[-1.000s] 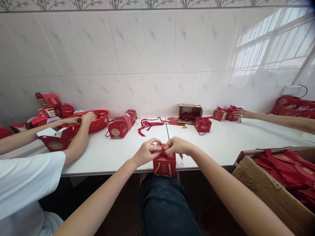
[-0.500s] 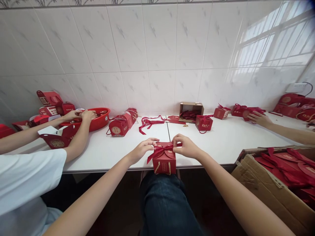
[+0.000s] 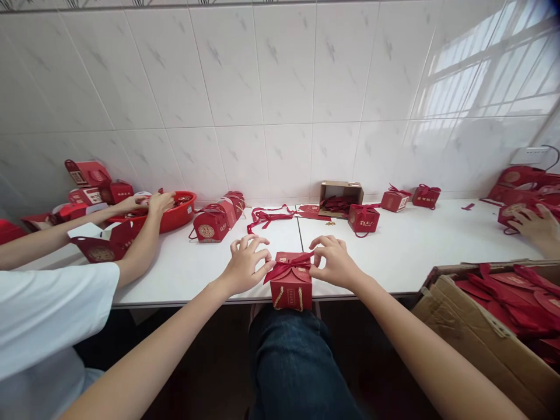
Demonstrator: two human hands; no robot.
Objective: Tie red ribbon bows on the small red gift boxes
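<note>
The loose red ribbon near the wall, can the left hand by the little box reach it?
Probably yes: only white tabletop lies between the left hand and the loose red ribbon. The hand is at the bow on the little box, though.

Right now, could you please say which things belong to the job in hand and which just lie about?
Belonging: red box between left hand and right hand; ribbon across its top.
Apparently just lying about: small red strip; gold pieces.
</note>
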